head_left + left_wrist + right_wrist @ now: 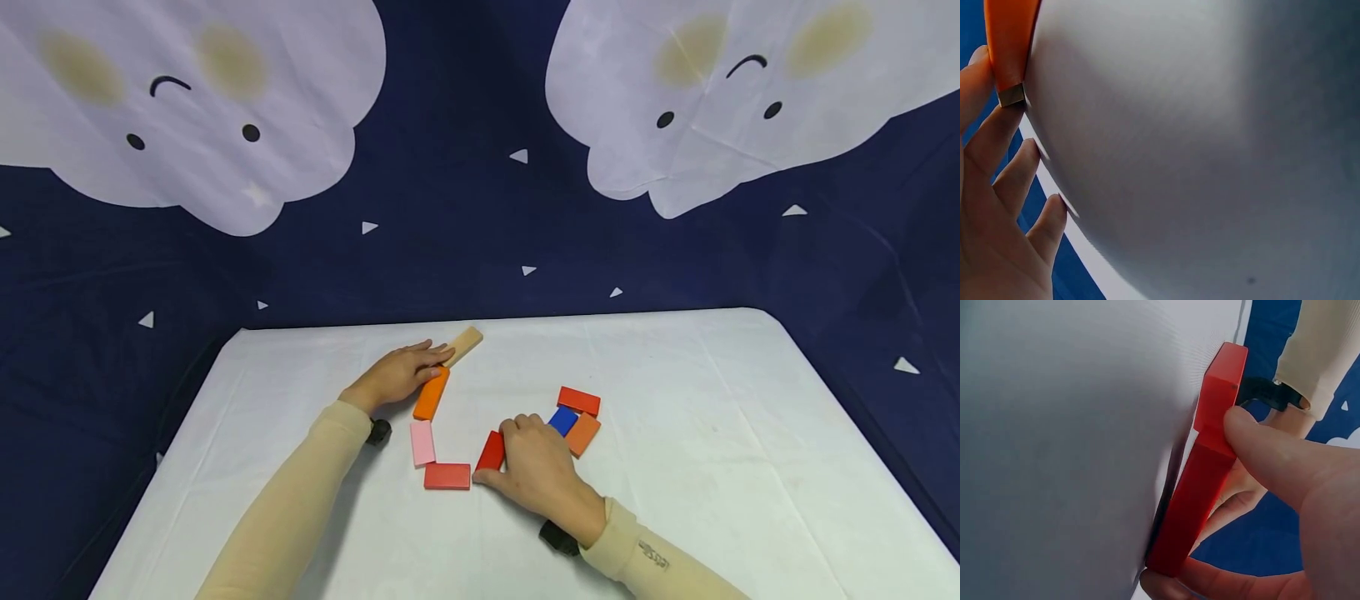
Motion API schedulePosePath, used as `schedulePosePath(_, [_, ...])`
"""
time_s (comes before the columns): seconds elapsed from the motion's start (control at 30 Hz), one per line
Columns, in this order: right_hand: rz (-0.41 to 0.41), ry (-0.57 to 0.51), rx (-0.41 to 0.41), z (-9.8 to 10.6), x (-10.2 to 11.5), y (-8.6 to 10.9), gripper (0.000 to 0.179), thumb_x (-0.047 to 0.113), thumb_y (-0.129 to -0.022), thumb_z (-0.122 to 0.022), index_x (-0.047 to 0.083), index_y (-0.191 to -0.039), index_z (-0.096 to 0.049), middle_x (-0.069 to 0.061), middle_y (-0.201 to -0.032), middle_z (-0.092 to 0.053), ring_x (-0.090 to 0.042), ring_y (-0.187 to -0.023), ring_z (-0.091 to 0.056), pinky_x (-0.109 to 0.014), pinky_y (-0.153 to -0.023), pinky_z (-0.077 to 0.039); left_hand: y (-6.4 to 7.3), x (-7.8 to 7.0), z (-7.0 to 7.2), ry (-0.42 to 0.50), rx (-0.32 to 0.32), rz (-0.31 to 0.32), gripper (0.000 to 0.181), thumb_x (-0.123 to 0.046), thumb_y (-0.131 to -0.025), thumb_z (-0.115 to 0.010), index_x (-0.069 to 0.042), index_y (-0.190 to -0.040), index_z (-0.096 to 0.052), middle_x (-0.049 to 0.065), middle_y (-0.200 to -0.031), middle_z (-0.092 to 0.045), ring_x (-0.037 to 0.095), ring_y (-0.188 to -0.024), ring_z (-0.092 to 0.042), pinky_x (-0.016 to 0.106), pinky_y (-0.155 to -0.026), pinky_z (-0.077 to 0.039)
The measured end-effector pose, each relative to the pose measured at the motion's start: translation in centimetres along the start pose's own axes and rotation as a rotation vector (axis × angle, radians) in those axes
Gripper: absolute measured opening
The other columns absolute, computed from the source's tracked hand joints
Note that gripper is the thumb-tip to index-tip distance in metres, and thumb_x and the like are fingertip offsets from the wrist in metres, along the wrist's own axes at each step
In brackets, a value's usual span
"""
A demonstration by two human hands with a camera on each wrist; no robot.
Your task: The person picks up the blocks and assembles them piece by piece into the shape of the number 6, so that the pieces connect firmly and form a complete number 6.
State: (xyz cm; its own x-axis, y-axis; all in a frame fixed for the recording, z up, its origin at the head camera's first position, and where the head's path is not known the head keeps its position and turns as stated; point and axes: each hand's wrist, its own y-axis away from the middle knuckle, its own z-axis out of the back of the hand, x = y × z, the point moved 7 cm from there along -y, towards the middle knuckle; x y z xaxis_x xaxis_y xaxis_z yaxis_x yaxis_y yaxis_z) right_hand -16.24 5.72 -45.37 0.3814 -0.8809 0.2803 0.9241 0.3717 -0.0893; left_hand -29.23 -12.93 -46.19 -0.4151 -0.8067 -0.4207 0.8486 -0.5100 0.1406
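Though creased, white tabletop (675, 375) under blocks (447, 477), navy cloud-print backdrop (450, 192) behind.

One table (712, 433), viewed from three cameras.
The head view looked forward and down from above the table's near side. The wrist views looked from close above the table: the left shared an orange block (431, 395) with the head view; the right, facing the left sleeve (1313, 356), shared a red block (1192, 500).
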Motion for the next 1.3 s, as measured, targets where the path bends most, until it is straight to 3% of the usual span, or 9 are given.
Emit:
schedulePosePath(0.23, [0.045, 0.037, -0.003, 0.2, 0.3, 0.2, 0.078, 0.066, -0.071, -0.081, 0.0, -0.11, -0.069, -0.004, -0.082, -0.06, -0.018, -0.074, -0.05, -0.028, -0.06, -0.042, -0.1, 0.0, -0.1, -0.006, 0.001, -0.005, 0.047, -0.032, -0.106, -0.051, -0.023, -0.153, -0.045, 0.002, -0.159, -0.039, 0.033, -0.148, -0.032, 0.058, -0.118, -0.025])
schedulePosePath(0.47, [0.079, 0.004, 0.051, 0.1, 0.2, 0.5, 0.074, 0.055, -0.069, -0.088, 0.007, -0.122, -0.07, -0.006, -0.093, -0.062, -0.02, -0.084, -0.053, -0.032, -0.067, -0.046, 0.0, -0.1, 0.0, -0.01, -0.004, -0.013, 0.047, -0.031, -0.106, -0.051, -0.022, -0.153, -0.045, 0.003, -0.158, -0.04, 0.034, -0.147, -0.033, 0.058, -0.118, -0.026])
schedulePosePath(0.6, [0.084, 0.0, 0.059, 0.0, 0.2, 0.6, 0.07, 0.051, -0.069, -0.089, 0.008, -0.121, -0.07, -0.005, -0.092, -0.061, -0.02, -0.083, -0.052, -0.032, -0.066, -0.045, 0.0, -0.2, 0.0, -0.008, -0.005, -0.014, 0.047, -0.031, -0.106, -0.051, -0.022, -0.153, -0.045, 0.002, -0.158, -0.04, 0.034, -0.147, -0.033, 0.058, -0.118, -0.026])
schedulePosePath(1.03, [0.07, 0.014, 0.037, 0.1, 0.3, 0.7, 0.074, 0.059, -0.065, -0.089, 0.006, -0.114, -0.07, -0.005, -0.089, -0.063, -0.02, -0.079, -0.053, -0.031, -0.063, -0.044, -0.1, -0.1, -0.1, -0.008, -0.009, -0.019, 0.047, -0.031, -0.106, -0.051, -0.022, -0.152, -0.046, 0.005, -0.158, -0.04, 0.036, -0.146, -0.034, 0.058, -0.117, -0.028])
schedulePosePath(1.3, [0.063, -0.028, 0.017, 0.9, -0.2, 1.1, 0.078, 0.059, -0.065, -0.089, 0.006, -0.119, -0.069, -0.006, -0.095, -0.065, -0.021, -0.084, -0.055, -0.033, -0.067, -0.047, 0.0, -0.1, -0.1, -0.008, -0.007, -0.003, 0.047, -0.032, -0.106, -0.051, -0.023, -0.152, -0.046, 0.005, -0.158, -0.04, 0.036, -0.146, -0.034, 0.058, -0.117, -0.027])
